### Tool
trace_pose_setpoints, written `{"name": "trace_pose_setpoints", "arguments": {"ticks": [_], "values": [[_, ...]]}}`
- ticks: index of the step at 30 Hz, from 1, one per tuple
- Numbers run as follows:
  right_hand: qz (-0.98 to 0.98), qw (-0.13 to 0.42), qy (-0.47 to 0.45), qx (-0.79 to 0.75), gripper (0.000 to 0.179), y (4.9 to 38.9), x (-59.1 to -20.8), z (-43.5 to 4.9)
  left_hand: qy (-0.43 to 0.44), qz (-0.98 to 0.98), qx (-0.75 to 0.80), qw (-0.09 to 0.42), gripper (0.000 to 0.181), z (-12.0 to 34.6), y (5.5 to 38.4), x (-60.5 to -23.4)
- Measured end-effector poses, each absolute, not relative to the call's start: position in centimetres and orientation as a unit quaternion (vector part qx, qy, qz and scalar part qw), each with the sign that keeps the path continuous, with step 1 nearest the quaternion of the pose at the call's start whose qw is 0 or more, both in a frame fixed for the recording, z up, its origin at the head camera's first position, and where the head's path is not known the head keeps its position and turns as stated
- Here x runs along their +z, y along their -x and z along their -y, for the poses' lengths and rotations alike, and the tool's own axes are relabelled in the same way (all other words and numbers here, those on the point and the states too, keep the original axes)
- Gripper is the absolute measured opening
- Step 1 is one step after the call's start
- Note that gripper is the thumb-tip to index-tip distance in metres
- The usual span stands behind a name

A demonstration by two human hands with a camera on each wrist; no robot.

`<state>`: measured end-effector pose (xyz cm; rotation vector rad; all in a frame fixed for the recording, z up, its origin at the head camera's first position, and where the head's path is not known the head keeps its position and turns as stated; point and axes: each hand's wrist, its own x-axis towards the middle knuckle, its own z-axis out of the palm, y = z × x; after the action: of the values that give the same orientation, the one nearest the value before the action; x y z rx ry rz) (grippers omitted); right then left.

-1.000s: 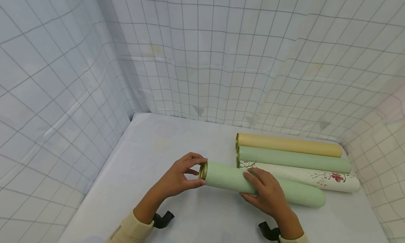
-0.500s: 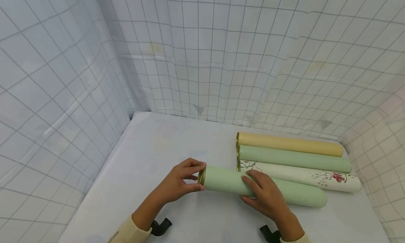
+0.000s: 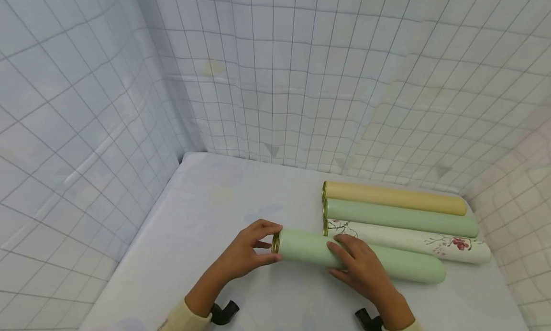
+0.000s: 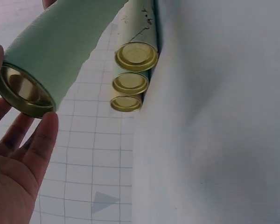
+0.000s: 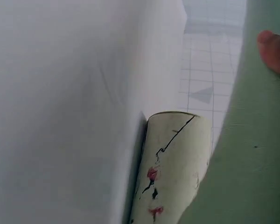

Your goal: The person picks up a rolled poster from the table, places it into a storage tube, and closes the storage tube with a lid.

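A pale green tube (image 3: 305, 247) with a gold metal end cap (image 4: 25, 91) lies crosswise in front of me in the head view. My left hand (image 3: 245, 252) pinches the capped end, thumb below and fingers above. In the left wrist view the left hand (image 4: 18, 172) has its fingertips around the cap's rim. Farther right, my right hand (image 3: 361, 266) grips the middle of the same tube from above. Just behind it is a white tube with a flower print (image 3: 396, 235), partly covered by the green one. A fingertip (image 5: 275, 51) rests on the green surface in the right wrist view.
Behind the flowered tube, a second green tube (image 3: 400, 218) and a yellow tube (image 3: 393, 197) lie side by side, gold ends facing left. The white-covered table (image 3: 206, 187) meets grid-patterned cloth walls (image 3: 292, 82) at the back and sides.
The green tube's capped end has come down slightly toward the table, with my left hand moving along with it. My right hand keeps its grip on the middle; the other tubes stay put.
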<state>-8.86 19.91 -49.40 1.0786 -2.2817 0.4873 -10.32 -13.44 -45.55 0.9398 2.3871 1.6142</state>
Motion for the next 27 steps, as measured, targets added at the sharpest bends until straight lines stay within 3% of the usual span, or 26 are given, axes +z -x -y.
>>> {"name": "trace_pose_setpoints", "arguments": {"ticks": [4,7,18,23,27], "values": [[0.883,0.216,-0.389,0.149,0.074,8.4,-50.9,-21.0,-0.299,-0.809,0.497,0.093,0.062,14.2,9.9,-46.8],[0.899,0.197,-0.369,0.129,0.082,8.2,-51.8,-22.5,-0.287,-0.821,0.481,0.107,0.059,15.4,9.6,-47.2],[0.936,0.184,-0.276,0.115,0.082,8.4,-52.2,-28.4,-0.235,-0.845,0.474,0.080,0.050,19.1,8.8,-47.7],[0.940,0.194,-0.255,0.120,0.057,8.8,-52.4,-29.3,-0.229,-0.849,0.469,0.086,0.050,19.2,8.7,-47.7],[0.934,0.221,-0.246,0.136,0.069,9.1,-52.6,-29.2,-0.222,-0.848,0.471,0.096,0.050,19.0,8.6,-47.6]]}}
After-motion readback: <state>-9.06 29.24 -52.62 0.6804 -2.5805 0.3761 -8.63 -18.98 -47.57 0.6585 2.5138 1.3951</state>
